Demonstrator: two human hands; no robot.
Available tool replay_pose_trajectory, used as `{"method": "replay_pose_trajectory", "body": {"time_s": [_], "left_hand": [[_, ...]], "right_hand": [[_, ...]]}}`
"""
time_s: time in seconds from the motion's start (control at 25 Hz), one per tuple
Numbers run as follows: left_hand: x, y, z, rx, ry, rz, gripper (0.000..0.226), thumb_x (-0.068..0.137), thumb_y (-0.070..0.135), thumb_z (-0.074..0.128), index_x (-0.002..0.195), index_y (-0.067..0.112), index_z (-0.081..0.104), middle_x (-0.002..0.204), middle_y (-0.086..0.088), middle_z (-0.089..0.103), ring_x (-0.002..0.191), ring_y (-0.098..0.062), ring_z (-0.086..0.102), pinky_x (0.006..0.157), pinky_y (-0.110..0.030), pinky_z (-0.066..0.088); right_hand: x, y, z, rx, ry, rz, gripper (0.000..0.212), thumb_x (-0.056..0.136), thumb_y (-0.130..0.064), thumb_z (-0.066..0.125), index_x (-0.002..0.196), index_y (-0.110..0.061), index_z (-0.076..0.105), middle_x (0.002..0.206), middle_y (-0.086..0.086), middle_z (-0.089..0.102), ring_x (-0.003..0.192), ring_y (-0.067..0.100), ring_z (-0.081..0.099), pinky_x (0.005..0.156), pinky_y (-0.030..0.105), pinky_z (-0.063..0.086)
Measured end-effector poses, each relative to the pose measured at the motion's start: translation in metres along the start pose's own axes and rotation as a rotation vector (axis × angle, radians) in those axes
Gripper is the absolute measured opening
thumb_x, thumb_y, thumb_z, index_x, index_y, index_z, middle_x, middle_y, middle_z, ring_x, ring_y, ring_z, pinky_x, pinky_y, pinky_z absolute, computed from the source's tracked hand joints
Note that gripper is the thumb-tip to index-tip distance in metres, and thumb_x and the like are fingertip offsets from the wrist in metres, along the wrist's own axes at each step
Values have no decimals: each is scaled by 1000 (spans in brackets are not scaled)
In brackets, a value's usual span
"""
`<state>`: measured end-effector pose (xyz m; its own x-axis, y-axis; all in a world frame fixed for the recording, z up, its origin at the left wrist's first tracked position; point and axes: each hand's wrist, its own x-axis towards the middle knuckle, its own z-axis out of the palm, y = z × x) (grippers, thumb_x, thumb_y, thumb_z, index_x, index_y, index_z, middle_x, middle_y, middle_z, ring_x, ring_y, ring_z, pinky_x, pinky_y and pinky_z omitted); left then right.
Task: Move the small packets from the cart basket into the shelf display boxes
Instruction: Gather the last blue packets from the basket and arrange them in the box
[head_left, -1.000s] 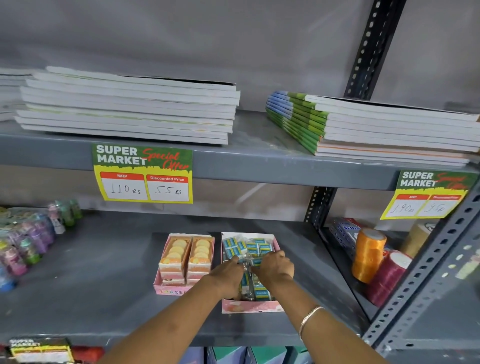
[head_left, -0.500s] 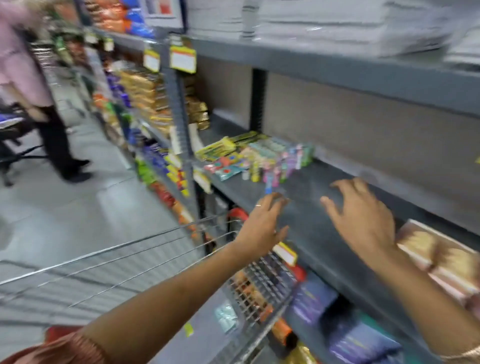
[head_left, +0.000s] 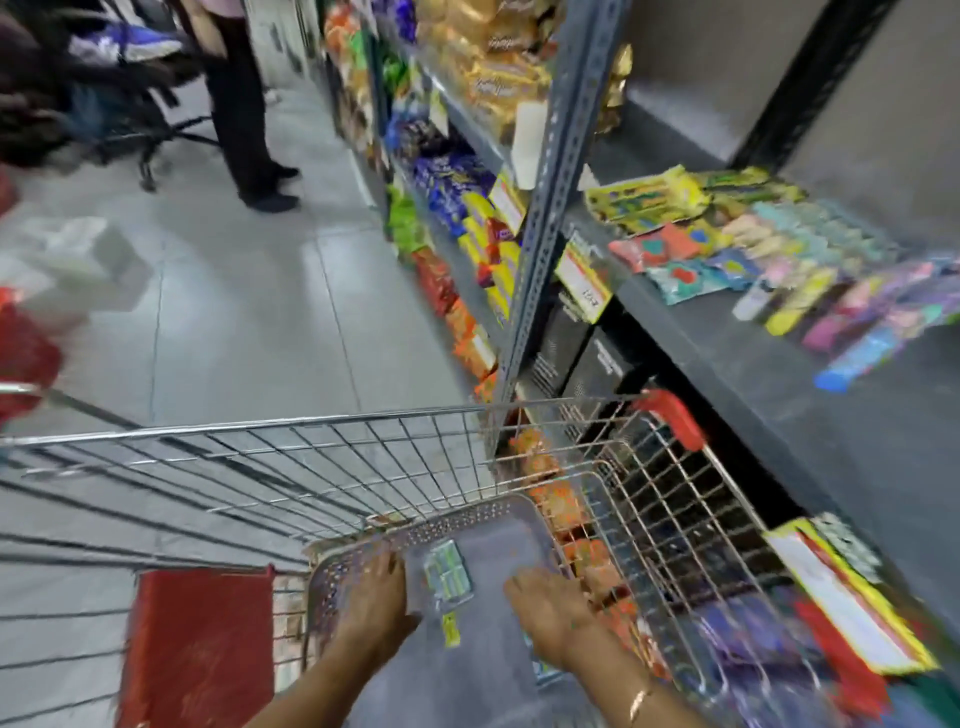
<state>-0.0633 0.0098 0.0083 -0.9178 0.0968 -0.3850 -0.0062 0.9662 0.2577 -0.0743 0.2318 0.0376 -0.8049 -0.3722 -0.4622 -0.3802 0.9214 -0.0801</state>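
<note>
Both of my hands are down inside a grey perforated basket that sits in the wire cart. A cluster of small green-and-blue packets lies on the basket floor between them, and one yellow-green packet lies nearer to me. My left hand rests just left of the cluster, fingers spread. My right hand is just right of it, fingers apart, with nothing visibly gripped. The shelf display boxes are out of view. The picture is motion-blurred.
The grey shelf on the right carries colourful packs and price tags. Lower shelves hold snack packets. A person's legs stand up the aisle beside an office chair. A red cart flap is at left.
The view swung from the shelf display boxes leftward and down to the cart. Both hands left the box of packets, crossed the shelf edge and dropped into the basket.
</note>
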Motion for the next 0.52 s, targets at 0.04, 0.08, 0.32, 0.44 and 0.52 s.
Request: {"method": "replay_pose_trajectory", "body": {"time_s": [0.04,0.08,0.32,0.44,0.52], "left_hand": [[10,-2,18,-7,-22,-21,85,70,42,73,131,-5,37,138,-26,40,127,-36,41,102,-37,39],[21,0,33,-24,-58,7,83,54,43,82,116,-4,52,120,-25,55,109,-35,57,86,-32,50],[68,24,78,-12,-96,30,82,24,33,87,94,-4,64,89,-20,65,77,-36,65,61,-31,55],[71,27,75,4,-69,60,68,12,37,83,69,6,62,69,-12,60,57,-30,61,46,-25,50],[73,22,74,53,-59,85,69,8,42,81,66,9,62,66,-9,59,55,-28,59,45,-24,49]], "right_hand": [[9,3,24,-58,-10,9,21,42,-37,64,50,-17,63,49,-2,62,45,5,61,39,11,44],[12,5,43,-118,-28,-3,18,50,-33,55,50,-18,65,49,-1,63,46,5,62,41,11,44],[24,9,80,-310,-171,-64,42,47,-40,73,80,-13,75,75,0,72,70,16,65,67,23,55],[18,7,71,-337,-216,-106,35,72,-21,53,103,-9,64,93,10,63,85,24,56,79,32,51],[18,8,64,-323,-209,-132,56,77,-24,65,120,3,43,113,21,49,104,31,46,92,41,42]]}}
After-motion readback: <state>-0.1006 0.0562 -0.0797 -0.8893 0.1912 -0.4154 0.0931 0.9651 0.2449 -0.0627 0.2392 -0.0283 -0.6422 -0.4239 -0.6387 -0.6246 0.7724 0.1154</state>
